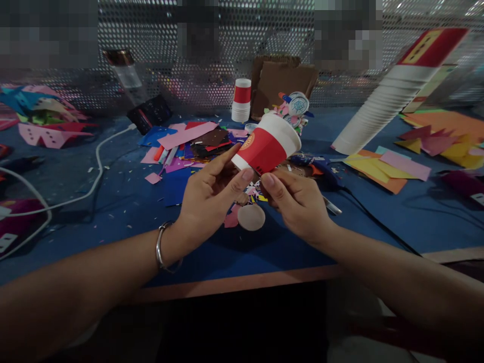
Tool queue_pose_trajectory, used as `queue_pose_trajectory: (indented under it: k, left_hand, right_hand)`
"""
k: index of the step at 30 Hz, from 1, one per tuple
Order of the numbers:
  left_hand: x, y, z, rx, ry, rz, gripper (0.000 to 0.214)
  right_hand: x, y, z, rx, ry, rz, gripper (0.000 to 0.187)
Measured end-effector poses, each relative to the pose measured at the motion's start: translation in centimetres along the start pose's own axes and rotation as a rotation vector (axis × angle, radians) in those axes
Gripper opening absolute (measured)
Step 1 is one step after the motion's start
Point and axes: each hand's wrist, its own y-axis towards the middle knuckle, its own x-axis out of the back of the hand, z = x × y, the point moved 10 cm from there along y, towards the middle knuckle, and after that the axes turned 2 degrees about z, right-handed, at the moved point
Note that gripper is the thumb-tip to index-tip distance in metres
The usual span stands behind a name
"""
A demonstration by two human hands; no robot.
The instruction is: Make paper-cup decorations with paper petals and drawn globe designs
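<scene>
Tilted in the air above the blue table, a red and white paper cup [266, 150] rests between both hands, its wide rim toward the upper right. My left hand [214, 194] is closed around the base end, thumb below and fingers behind. My right hand [297, 199] pinches the lower side of the cup near the middle, with the thumb in front. Some of the fingers are hidden behind the cup. Under the hands lies a round pale disc [251, 217] beside scraps of pink paper [231, 218].
A tall leaning stack of paper cups [389, 101] stands at the right, and a short stack [241, 101] at the back. Coloured paper sheets [385, 169] lie right. A white cable [99, 156] crosses the left, a black cable [374, 219] the right. Brown cardboard [282, 83] leans behind.
</scene>
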Motion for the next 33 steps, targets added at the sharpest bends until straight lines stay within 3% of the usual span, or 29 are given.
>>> queue_pose_trajectory:
  k: [5,12,18,24,33]
  left_hand:
    - [-0.5,-0.1,-0.2,-0.027,-0.005,0.022,0.048]
    - [0.0,-0.8,-1.5,-0.154,0.262,-0.027,0.050]
    - [0.2,-1.0,-1.7,-0.188,0.362,-0.058,0.052]
    - [0.5,-1.1,-1.8,-0.200,0.373,-0.105,0.050]
    - [-0.1,-1.4,-2.5,-0.241,0.402,-0.083,0.050]
  right_hand:
    - [0.1,0.0,-0.2,-0.003,0.007,-0.017,0.049]
    - [0.1,-0.2,0.2,0.028,-0.018,-0.031,0.050]
    - [-0.1,-0.2,0.3,0.033,-0.026,-0.026,0.048]
    - [-0.1,-0.2,-0.1,0.001,-0.013,-0.027,0.051]
    - [-0.3,-0.4,-0.1,-0.024,0.035,-0.040,0.048]
